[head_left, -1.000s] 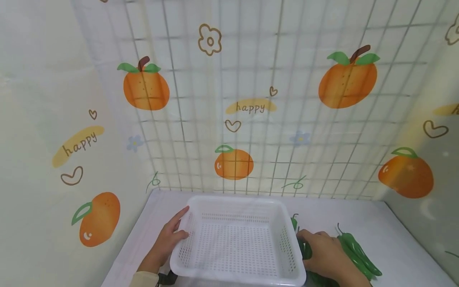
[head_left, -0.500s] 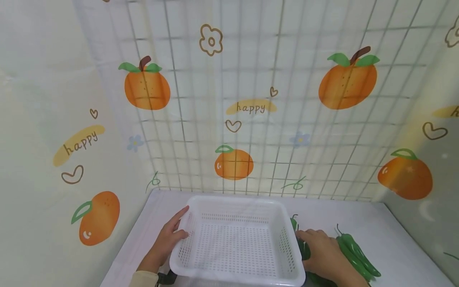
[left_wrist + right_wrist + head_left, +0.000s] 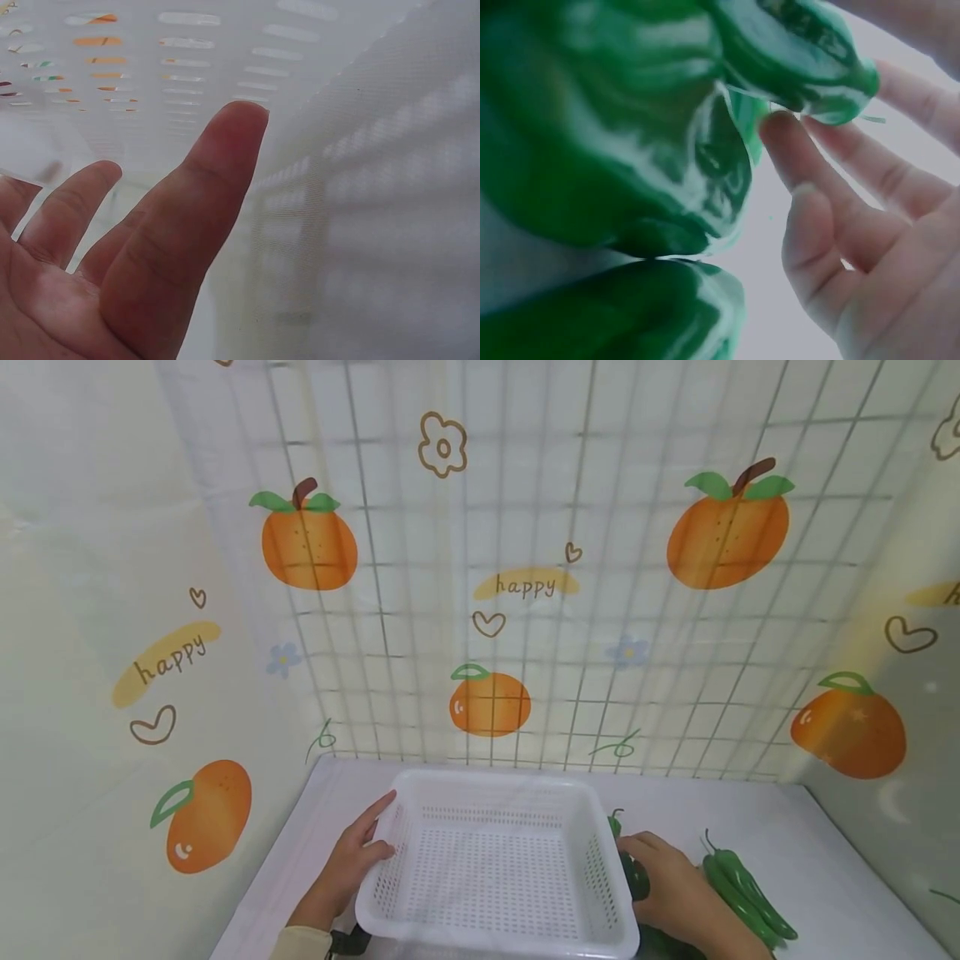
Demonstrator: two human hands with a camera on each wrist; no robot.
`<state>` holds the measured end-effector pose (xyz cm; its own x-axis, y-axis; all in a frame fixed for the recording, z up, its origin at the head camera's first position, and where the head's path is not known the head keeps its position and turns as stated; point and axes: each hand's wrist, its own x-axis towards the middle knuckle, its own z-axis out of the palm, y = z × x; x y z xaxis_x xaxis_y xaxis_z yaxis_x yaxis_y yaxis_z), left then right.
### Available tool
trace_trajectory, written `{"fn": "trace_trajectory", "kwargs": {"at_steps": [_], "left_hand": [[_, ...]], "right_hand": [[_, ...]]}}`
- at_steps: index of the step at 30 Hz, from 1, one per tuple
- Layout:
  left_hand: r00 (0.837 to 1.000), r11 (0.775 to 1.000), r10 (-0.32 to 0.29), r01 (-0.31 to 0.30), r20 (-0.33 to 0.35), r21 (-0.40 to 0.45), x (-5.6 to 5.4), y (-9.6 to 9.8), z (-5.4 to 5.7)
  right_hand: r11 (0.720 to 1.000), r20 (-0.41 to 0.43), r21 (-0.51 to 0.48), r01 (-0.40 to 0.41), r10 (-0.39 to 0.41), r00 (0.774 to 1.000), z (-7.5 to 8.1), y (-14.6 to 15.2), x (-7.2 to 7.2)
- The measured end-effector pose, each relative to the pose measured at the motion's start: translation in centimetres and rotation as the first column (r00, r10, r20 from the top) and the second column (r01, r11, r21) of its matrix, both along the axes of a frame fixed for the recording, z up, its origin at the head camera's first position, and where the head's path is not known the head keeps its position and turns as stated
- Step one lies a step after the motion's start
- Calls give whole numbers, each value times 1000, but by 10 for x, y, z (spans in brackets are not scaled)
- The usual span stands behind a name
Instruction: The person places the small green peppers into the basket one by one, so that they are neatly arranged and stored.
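Note:
A white perforated plastic basket (image 3: 491, 893) stands in front of me with nothing inside. My left hand (image 3: 347, 868) holds its left side, the thumb lying over the rim. In the left wrist view, fingers (image 3: 187, 210) reach along the outside of the basket's holed wall. To the basket's right, my right hand (image 3: 667, 885) reaches among green peppers (image 3: 633, 877). The right wrist view shows its fingertips at the end of one glossy green pepper (image 3: 802, 52), the thumb apart from it. Larger green peppers (image 3: 592, 150) are close to the camera there.
Long green peppers (image 3: 746, 889) lie on the white table (image 3: 787, 827) to the right of my right hand. A dark object (image 3: 350, 941) sits beside the left wrist. Behind is a printed curtain (image 3: 525, 652) with fruit pictures, and similar side walls flank the table.
My right hand's fingers have shifted slightly at the peppers beside the basket. The left hand and the basket have stayed in place.

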<state>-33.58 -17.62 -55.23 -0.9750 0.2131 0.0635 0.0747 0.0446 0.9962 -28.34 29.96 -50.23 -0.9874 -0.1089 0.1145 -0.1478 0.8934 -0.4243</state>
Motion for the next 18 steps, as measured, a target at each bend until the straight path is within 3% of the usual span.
{"fn": "trace_trajectory", "kwargs": {"at_steps": [18], "left_hand": [[1000, 1000, -6, 6, 8, 18, -2, -1, -3]], "right_hand": [[994, 77, -96, 50, -43, 996, -1, 8, -2]]}}
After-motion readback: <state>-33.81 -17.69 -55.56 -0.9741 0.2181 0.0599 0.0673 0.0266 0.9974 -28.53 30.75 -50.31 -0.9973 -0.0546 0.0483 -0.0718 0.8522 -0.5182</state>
